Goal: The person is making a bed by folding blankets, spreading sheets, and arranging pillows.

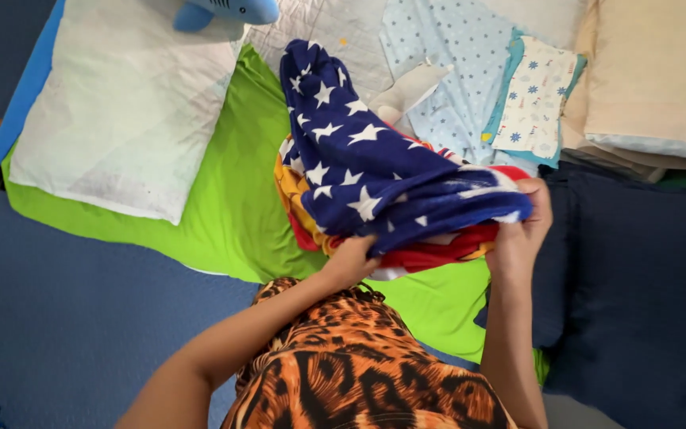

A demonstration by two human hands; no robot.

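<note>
Head view | star-patterned blanket (375,179) on green sheet (224,214): soft, light, limp, judged slip-prone | left hand (351,258), right hand (522,226) both clamped on its near folded edge.

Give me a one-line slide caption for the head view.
Both hands, left hand and right hand, grip a star-patterned blue cloth over a green sheet.

White pillow (125,103) lay far left on a green sheet (228,206). Blue plush toy (228,11) sat at far edge, just above pillow. Light-blue dotted fabric (446,71) far centre, w/ a folded patterned cloth (535,99) to its right. Beige cushion (660,71) far right, navy cushion (645,294) near right. Blue floor mat (65,318) near left.
</note>
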